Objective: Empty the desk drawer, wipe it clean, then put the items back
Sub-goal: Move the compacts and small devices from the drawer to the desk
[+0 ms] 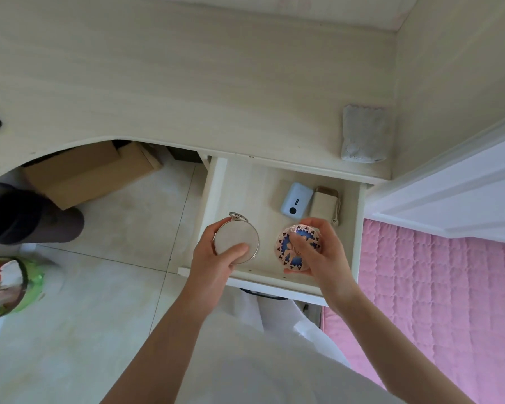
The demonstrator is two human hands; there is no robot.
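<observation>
Pale wood-grain laminate covers the bench (187, 83), whose near edge curves over a tiled floor (99, 287), and a folded grey cloth (363, 135) lies at its right end close to the side wall. Below the bench's near right edge the light wooden drawer (239, 185) stands pulled out over the person's lap. At the drawer's back right a pale blue rounded-rectangle device with a dark button (296, 200) lies just beside a beige fabric pouch with a brown top and a cord (324, 204), the two touching or nearly so. The left hand (216, 258) is over the drawer's front left part, its fingers and thumb curled round a round white compact case with a silver rim and a small ring clasp (237, 237). The right hand (318, 252) is over the front right part, gripping a round pink-rimmed disc with a blue petal pattern (298, 249), thumb beneath and fingers bent over its top edge; whether either round item rests on the drawer floor or is lifted clear cannot be told. Under the bench sit brown cardboard boxes (91, 170), with a dark cylindrical bin (21, 217) and a green bag holding red and white packaging (9, 284) on the floor at left. A pink quilted bedcover (435, 301) lies to the right of the drawer.
</observation>
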